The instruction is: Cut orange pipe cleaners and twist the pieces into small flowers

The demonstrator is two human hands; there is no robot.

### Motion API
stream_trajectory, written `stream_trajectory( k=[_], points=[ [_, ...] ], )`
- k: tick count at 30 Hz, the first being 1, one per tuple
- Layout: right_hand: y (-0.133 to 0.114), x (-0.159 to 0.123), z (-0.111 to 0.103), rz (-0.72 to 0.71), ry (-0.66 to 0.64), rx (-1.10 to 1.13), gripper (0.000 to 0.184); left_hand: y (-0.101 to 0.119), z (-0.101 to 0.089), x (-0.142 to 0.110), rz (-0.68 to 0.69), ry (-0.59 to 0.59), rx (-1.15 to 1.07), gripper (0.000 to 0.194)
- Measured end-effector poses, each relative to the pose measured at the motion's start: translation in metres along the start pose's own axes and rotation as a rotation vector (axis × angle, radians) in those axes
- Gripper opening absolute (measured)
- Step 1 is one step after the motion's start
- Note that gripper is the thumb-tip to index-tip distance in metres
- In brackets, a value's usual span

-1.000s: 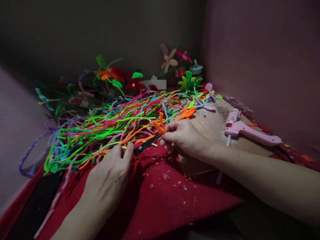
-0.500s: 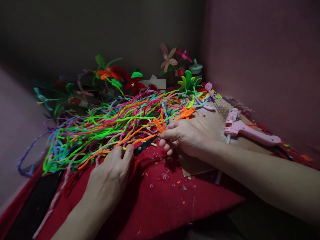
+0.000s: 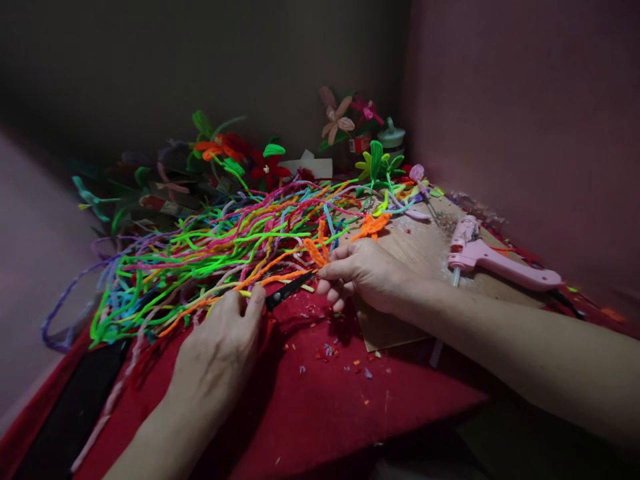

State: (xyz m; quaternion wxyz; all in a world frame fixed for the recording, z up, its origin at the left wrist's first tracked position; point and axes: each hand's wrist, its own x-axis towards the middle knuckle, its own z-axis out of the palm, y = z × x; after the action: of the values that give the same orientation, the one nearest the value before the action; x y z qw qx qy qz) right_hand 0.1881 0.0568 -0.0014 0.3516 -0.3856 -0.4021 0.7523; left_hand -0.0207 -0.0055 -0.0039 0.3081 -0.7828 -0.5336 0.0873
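Note:
My left hand (image 3: 225, 340) is closed round the handles of a pair of scissors (image 3: 287, 292), whose dark blades point up and right. Between the thumb and fingertips of my right hand (image 3: 357, 273) is an orange pipe cleaner (image 3: 316, 252) bent into narrow loops. The blade tips meet the lower end of this orange piece, right by my right fingertips. Just beyond my right hand, an orange pipe-cleaner petal shape (image 3: 373, 227) lies on a brown board (image 3: 390, 333). The scissors' handles are mostly hidden in my left hand.
A large heap of colourful pipe cleaners (image 3: 210, 253) spreads left and behind my hands. On the board's right lies a pink glue gun (image 3: 480, 257). Pipe-cleaner flowers (image 3: 337, 123) and a lidded jar (image 3: 391, 137) stand at the back. Small clippings dot the red cloth (image 3: 340, 413).
The orange loops have tilted and sunk slightly in my right hand. Both hands otherwise stay nearly in place, the scissor tips remaining close to the right fingertips.

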Motion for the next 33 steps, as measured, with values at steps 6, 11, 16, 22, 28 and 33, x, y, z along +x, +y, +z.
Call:
stream_trajectory(
  k=[6,11,16,22,28,33],
  points=[
    [0.0,0.0,0.001,-0.008,0.002,0.028,0.017,0.002,-0.003,0.001,0.006,-0.013,0.001,0.036],
    [0.001,0.004,-0.001,-0.001,-0.008,0.062,0.017,0.004,0.001,-0.001,0.028,0.052,-0.017,0.033],
    [0.005,0.006,-0.002,0.003,-0.016,0.088,0.016,0.004,0.008,-0.003,0.057,0.062,-0.057,0.032],
    [0.006,0.004,-0.001,0.013,-0.031,0.079,0.017,0.003,0.003,-0.001,0.015,-0.018,-0.025,0.036],
    [0.007,0.003,0.002,0.029,-0.031,0.082,0.017,0.005,-0.001,0.0,0.026,0.007,-0.014,0.036],
    [0.006,0.008,-0.002,-0.019,0.021,0.135,0.017,0.001,0.002,-0.005,0.021,0.055,-0.11,0.034]
  ],
)
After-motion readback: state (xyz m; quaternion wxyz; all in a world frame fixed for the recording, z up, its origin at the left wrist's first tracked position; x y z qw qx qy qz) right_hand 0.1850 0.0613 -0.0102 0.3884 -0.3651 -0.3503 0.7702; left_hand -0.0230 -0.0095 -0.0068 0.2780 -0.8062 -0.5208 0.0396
